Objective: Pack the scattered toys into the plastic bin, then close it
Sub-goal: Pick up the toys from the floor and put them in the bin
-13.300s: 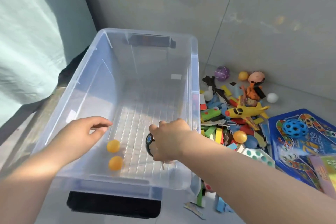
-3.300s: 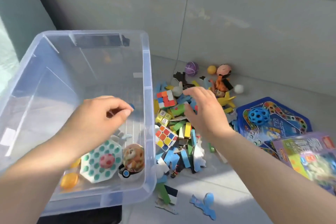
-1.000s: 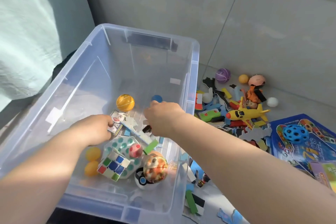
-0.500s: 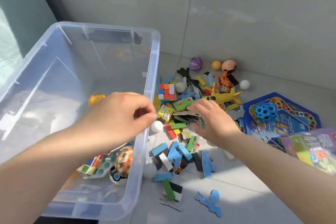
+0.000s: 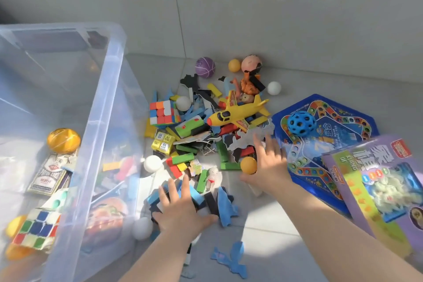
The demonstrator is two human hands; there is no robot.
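Status: packing is under way and well short of complete.

Container: the plastic bin (image 5: 114, 64) stands open on the floor (image 5: 274, 231), at the left of the view. No lid can be identified in the frame.

Already packed, visible through the clear wall: a yellow ball (image 5: 63, 140), a pack of cards (image 5: 49, 176), a colour cube (image 5: 36, 229), orange balls and several smaller items. The bin floor is only partly covered.

Outstanding: most of the toys lie in a heap on the floor just beside the bin. These include a yellow aeroplane (image 5: 238, 113), a second cube (image 5: 163, 112), a purple ball (image 5: 205, 67), wooden blocks and loose balls. A blue game board (image 5: 325, 135) with a perforated blue ball (image 5: 302, 123) on it and a purple boxed game (image 5: 377, 181) lie at the right.

Hands: the left hand (image 5: 183, 210) lies flat on a cluster of blue foam pieces (image 5: 225, 208), its grip released and fingers spread. The right hand (image 5: 269, 165) is likewise released, fingers splayed, with an orange ball (image 5: 248, 165) against its thumb side but not enclosed. Neither hand is carrying anything.

Assessment: both hands appear placed to gather a further batch from the heap. Many loads, the two flat games and the closing of the bin remain.
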